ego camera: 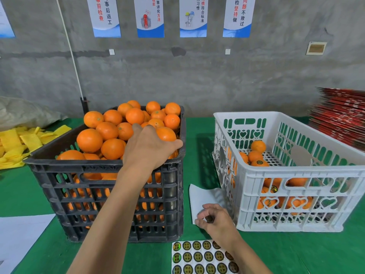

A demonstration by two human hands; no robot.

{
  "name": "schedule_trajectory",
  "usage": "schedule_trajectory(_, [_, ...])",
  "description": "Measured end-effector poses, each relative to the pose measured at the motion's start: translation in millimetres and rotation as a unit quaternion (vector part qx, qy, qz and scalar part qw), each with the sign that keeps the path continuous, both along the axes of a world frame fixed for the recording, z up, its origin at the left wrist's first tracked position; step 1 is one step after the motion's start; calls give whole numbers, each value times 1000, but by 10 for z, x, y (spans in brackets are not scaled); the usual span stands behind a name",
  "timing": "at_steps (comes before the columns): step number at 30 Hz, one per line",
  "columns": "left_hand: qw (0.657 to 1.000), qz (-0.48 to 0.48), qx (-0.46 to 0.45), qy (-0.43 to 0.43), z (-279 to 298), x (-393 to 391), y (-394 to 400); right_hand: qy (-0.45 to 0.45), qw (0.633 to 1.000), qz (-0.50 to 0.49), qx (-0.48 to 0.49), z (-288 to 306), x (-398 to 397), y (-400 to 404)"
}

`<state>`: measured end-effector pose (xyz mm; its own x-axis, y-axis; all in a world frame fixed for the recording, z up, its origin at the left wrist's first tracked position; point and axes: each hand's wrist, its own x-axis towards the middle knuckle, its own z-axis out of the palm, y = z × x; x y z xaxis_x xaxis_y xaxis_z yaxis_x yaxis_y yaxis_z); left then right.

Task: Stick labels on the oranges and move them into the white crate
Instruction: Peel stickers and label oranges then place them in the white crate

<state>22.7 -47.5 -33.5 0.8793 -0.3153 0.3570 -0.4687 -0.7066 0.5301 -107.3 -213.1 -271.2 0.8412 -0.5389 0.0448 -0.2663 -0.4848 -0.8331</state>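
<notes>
Orange fruit heaps the black crate (110,175) at centre left, where the left hand (147,147) curls over one orange (166,134). Lower centre, the right hand (214,219) pinches what looks like a label (209,218), beside the white crate (296,175).

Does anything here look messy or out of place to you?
Nothing looks damaged or spilled. The only untidy spots are the yellow foam sleeves lying in a loose heap at the table's left edge, and a blank white sheet lying askew, tucked partly under the white crate.
</notes>
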Motion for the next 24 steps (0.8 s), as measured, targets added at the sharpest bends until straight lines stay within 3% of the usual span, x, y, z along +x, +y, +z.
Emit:
schedule_trajectory(7, [1000, -2, 3, 3, 9, -14, 12, 3, 999, 8, 34, -5, 14, -10])
schedule_trajectory(17, [1000, -5, 2, 3, 1, -11, 7, 23, 989, -20, -143, 59, -68, 126])
schedule_trajectory(24, [1000, -1, 9, 0, 0, -3, 4, -17, 989, -65, -130, 104, -67, 127])
